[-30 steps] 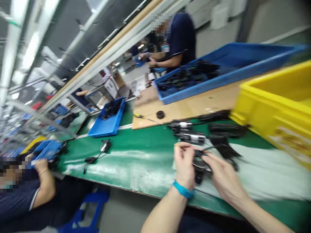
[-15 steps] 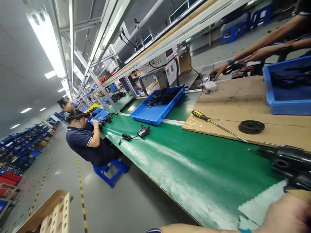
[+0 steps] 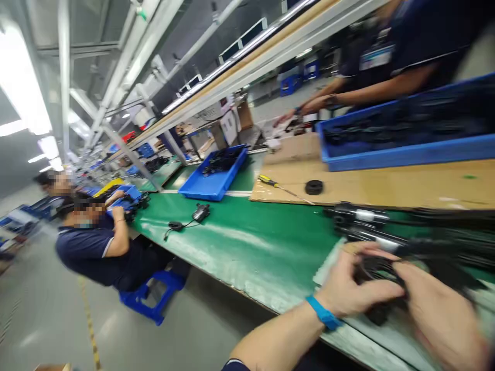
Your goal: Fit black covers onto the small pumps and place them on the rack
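Head cam, looking down a long assembly line, view tilted. L hand [image 3: 359, 281], blue wristband [image 3: 324, 312] on wrist, is closed, fingers curled over a black part [image 3: 377, 270]; R hand [image 3: 441, 314] is closed on same part from the other side. Both hands blurred, so exact grip is hard to see, and part looks like a coiled or ribbed piece, can't tell more. Part sits just above a white sheet [image 3: 328, 270] on the green belt [image 3: 232, 242], held between both hands, near belt's far edge.

Just past the hands: two black-and-silver cylinders [image 3: 359, 214] [image 3: 375, 239] lie on belt, w/ black cables [image 3: 444, 247] to their right. Beyond them, a cardboard sheet [image 3: 386, 193] carries a yellow-handled screwdriver [image 3: 270, 181], a black ring [image 3: 314, 187] and a big blue tray [image 3: 406, 152] of black parts. Smaller blue tray [image 3: 209, 191], also w/ black parts, stands on far side of belt. Small corded unit [image 3: 201, 212] lies on belt, left of hands. Co-worker's hand [image 3: 284, 119] reaches across from far side; another co-worker [image 3: 88, 252] sits at belt on a blue stool [image 3: 150, 296].
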Motion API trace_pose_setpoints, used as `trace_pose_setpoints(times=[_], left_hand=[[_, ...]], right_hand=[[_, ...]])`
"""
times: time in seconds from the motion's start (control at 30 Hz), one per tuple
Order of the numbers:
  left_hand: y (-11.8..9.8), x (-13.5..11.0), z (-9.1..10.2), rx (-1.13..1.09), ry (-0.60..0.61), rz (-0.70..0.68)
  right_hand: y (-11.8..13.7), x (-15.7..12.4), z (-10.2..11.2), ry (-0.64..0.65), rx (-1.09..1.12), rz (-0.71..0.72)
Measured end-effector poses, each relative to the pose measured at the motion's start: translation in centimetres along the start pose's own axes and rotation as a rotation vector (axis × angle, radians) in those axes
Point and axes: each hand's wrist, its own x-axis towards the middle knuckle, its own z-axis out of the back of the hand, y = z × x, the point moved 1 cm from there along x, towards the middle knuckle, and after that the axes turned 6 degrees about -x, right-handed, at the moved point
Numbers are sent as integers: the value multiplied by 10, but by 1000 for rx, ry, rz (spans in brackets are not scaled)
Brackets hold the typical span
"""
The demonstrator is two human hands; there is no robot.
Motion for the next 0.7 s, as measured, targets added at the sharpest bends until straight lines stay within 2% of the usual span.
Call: trace_pose_setpoints(times=[0.03, 0.13, 0.23, 0.53, 0.7], left_hand=[[1, -2, 2, 40, 34, -32], [5, -2, 5, 106, 67, -106], [11, 1, 5, 73, 53, -99], [13, 1, 8, 68, 95, 9], [16, -1, 9, 47, 116, -57]], right_hand=[[6, -4, 7, -36, -7, -35], [25, -10, 10, 100, 16, -8], [33, -6, 8, 175, 38, 53], [19, -15, 12, 192, 6, 141], [14, -17, 11, 180, -5, 143]])
